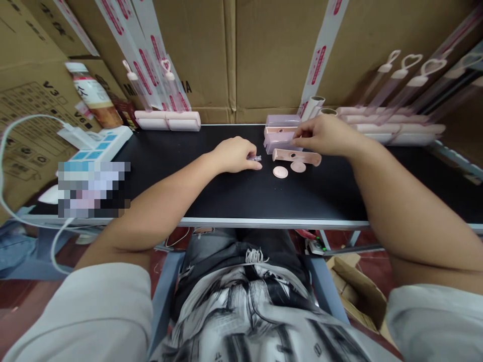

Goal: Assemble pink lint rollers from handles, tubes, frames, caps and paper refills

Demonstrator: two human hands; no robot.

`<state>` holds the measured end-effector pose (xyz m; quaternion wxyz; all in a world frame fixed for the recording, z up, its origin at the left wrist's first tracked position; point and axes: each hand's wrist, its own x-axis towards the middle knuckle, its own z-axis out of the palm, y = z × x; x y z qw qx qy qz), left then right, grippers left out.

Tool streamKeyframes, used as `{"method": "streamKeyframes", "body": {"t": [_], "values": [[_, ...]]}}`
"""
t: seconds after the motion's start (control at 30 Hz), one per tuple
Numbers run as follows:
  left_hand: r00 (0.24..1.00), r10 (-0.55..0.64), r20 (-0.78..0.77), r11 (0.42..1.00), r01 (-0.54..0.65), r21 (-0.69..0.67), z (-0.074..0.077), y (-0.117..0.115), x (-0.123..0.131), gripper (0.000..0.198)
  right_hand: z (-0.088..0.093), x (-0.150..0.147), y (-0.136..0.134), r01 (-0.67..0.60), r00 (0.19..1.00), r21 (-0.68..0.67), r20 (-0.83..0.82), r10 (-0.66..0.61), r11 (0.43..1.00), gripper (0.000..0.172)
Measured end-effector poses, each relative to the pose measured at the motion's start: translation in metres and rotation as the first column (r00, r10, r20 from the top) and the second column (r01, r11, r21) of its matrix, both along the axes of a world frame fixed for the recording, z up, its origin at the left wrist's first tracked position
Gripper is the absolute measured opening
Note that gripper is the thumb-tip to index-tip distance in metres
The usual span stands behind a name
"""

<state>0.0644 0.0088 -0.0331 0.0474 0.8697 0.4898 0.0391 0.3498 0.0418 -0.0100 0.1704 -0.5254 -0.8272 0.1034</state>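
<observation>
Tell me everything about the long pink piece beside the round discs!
The pink piece looks like plastic: long, narrow, with a dark round spot near its middle. It lies slightly slanted on the black table. One disc sits by its front edge; whether they touch is unclear. The right hand is near, not gripping it.

I see the left hand (236, 155) pinching a small clear piece (257, 158), the right hand's (326, 134) fingertips at a translucent lilac box (277, 144).

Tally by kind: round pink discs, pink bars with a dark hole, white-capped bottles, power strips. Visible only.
Round pink discs: 2
Pink holed bars: 2
White-capped bottle: 1
Power strip: 1
Total: 6
</observation>
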Motion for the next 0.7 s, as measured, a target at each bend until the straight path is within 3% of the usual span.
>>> {"method": "streamKeyframes", "body": {"t": [0.07, 0.27, 0.5, 0.7], "values": [[0.999, 0.018, -0.045, 1.0, -0.018, -0.002, -0.001, 0.002, -0.001, 0.038, -0.003, -0.002, 0.0, -0.03, 0.993, -0.012, 0.112, 0.031, 0.999, 0.009], [0.996, 0.056, -0.076, 0.998, -0.059, -0.029, 0.001, 0.005, -0.006, 0.044, -0.008, -0.005, 0.003, -0.022, 0.952, -0.078, 0.303, 0.045, 0.997, 0.018], [0.996, 0.037, -0.075, 0.999, -0.038, -0.012, 0.003, 0.002, -0.005, 0.046, -0.006, -0.012, -0.004, 0.06, 0.933, -0.093, 0.36, -0.022, 0.994, 0.016], [0.997, 0.03, -0.077, 0.999, -0.031, -0.015, 0.005, 0.0, -0.005, 0.044, -0.009, -0.012, -0.001, 0.058, 0.927, -0.094, 0.374, -0.019, 0.994, 0.013]]}}
